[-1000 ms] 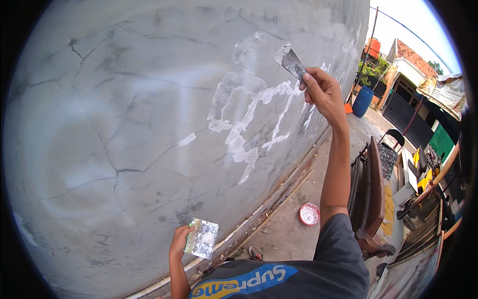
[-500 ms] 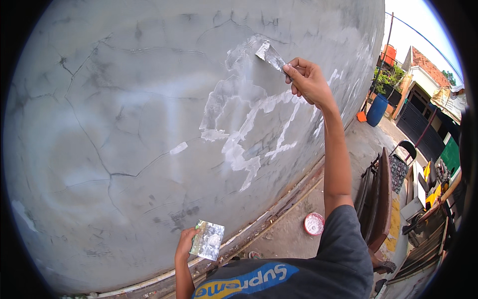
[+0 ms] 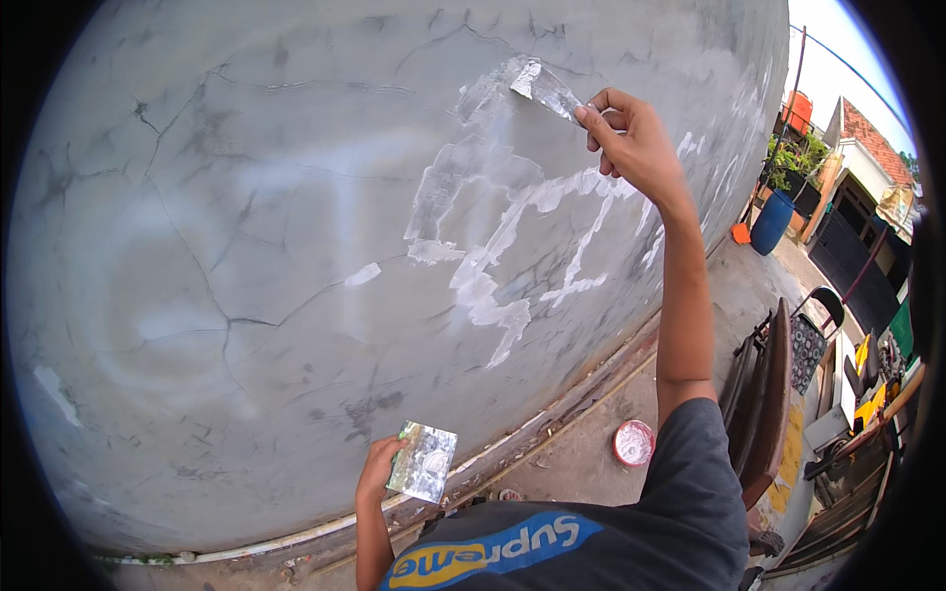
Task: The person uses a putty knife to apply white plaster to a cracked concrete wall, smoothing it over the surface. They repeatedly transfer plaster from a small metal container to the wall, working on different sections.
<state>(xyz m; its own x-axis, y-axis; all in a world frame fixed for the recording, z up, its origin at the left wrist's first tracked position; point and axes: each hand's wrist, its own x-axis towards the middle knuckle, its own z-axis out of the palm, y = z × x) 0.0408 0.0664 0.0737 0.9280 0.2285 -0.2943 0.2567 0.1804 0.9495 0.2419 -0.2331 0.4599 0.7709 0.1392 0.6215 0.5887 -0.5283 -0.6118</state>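
A cracked grey wall fills the left and middle of the view, with white filler patches smeared along its cracks. High up, my right hand grips a putty knife by its near end. White filler coats the blade's tip, which lies against the wall at the top of the patched area. Low in front of my body, my left hand is closed on the edge of a flat square plate smeared with white and grey filler.
On the ground to the right stands a round tub of white material with a red rim. Farther right are a brown wooden bench, a patterned chair and piled boards. A blue barrel stands beyond, near a house.
The whole scene has shifted slightly right in the view. Against the wall, the putty knife has moved a little, its blade now turned with more white filler showing at the tip.
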